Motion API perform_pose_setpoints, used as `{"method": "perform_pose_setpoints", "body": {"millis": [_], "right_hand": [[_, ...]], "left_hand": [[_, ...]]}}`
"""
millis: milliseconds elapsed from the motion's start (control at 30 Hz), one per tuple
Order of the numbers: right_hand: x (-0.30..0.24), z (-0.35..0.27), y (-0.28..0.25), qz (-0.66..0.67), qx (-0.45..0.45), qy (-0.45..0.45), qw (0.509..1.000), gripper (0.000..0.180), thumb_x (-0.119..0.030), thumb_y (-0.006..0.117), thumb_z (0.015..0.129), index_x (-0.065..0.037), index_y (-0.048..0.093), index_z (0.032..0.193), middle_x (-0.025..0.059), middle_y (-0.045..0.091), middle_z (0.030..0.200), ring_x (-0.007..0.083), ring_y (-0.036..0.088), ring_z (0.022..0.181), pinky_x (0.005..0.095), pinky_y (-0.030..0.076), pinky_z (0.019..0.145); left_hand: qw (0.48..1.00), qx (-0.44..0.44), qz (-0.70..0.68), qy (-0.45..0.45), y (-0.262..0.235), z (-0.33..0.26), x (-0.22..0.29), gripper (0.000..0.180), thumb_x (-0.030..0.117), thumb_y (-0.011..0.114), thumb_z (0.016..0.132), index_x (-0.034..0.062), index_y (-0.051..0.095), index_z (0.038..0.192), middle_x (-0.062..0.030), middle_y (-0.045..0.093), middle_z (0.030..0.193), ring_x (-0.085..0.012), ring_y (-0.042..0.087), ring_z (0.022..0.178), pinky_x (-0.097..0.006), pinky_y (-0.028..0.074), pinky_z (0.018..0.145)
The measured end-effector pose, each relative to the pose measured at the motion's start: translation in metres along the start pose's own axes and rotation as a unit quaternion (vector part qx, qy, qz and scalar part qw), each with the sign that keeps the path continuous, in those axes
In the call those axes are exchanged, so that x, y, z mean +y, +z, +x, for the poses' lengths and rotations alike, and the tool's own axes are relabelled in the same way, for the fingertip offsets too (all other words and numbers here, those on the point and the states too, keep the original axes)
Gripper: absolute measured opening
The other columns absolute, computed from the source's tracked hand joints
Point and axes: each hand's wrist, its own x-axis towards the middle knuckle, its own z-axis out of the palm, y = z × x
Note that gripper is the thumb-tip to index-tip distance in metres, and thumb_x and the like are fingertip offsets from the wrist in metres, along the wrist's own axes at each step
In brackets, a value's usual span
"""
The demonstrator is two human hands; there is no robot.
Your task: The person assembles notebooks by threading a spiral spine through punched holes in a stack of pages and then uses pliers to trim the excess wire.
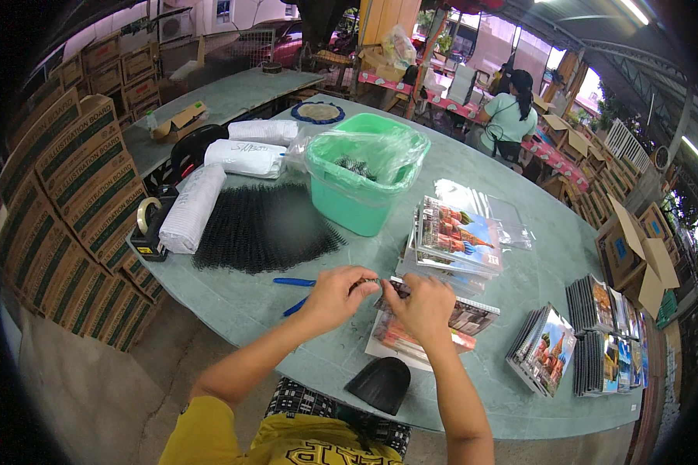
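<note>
My left hand (338, 301) is closed in a pinch on a thin dark spiral binding coil (371, 283), at the left end of a notebook's edge. My right hand (425, 307) grips that notebook (477, 311), its thumb and fingers close to the left fingertips. The notebook is tilted up, with its holed or coiled edge on top. Beneath it lies another printed cover (459, 341) in orange and white. A black rounded, curved piece (380, 384) lies at the near table edge. Two blue pens or pen-like tools (293, 282) rest beside my left hand.
Many black coils (260, 229) lie spread at the left, by white wrapped rolls (194, 209) and a tape dispenser (149, 225). Behind stands a green plastic-lined tub (349, 209). Notebook stacks (457, 236) stand beyond my right hand, more bound ones (547, 349) farther right. A person (510, 116) works behind.
</note>
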Motion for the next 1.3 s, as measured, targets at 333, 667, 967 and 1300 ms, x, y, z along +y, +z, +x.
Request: {"method": "perform_pose_setpoints", "body": {"millis": [333,667,967,1300], "right_hand": [[0.009,-0.003,-0.011,0.156,-0.009,-0.003,0.988,0.016,-0.019,0.068,0.075,-0.015,0.066,0.090,0.0018,0.062,0.078,0.0238,0.060,0.065,0.0355,0.041,0.059],[0.011,-0.006,-0.008,0.127,-0.005,-0.032,0.991,0.018,-0.016,0.065,0.077,-0.014,0.064,0.094,0.0052,0.061,0.081,0.0265,0.059,0.076,0.0378,0.042,0.066],[0.009,0.000,-0.004,0.133,-0.019,0.006,0.991,0.021,-0.028,0.061,0.083,-0.012,0.060,0.097,0.0053,0.061,0.074,0.0269,0.060,0.070,0.0383,0.041,0.065],[0.011,-0.001,-0.006,0.181,-0.002,-0.002,0.984,0.016,-0.015,0.065,0.080,-0.004,0.060,0.090,0.0142,0.061,0.082,0.0336,0.059,0.075,0.0419,0.045,0.066]], "left_hand": [[0.999,0.013,-0.022,-0.020,0.025,0.000,0.006,0.019,0.017,0.062,0.085,0.0003,0.063,0.093,-0.0143,0.063,0.083,-0.0245,0.062,0.068,-0.033,0.047,0.060],[0.990,-0.061,0.111,0.057,0.006,0.021,-0.009,0.024,0.022,0.062,0.084,0.0066,0.061,0.102,-0.0131,0.060,0.090,-0.0273,0.062,0.085,-0.038,0.048,0.066],[0.972,-0.202,0.105,-0.053,-0.027,0.045,0.000,0.025,0.029,0.062,0.084,0.0059,0.062,0.092,-0.0112,0.057,0.077,-0.0284,0.059,0.075,-0.040,0.047,0.067],[0.948,-0.065,0.253,0.184,-0.008,0.037,-0.001,0.022,0.026,0.059,0.083,0.0059,0.058,0.093,-0.0105,0.059,0.087,-0.0294,0.057,0.085,-0.040,0.044,0.073]]}}
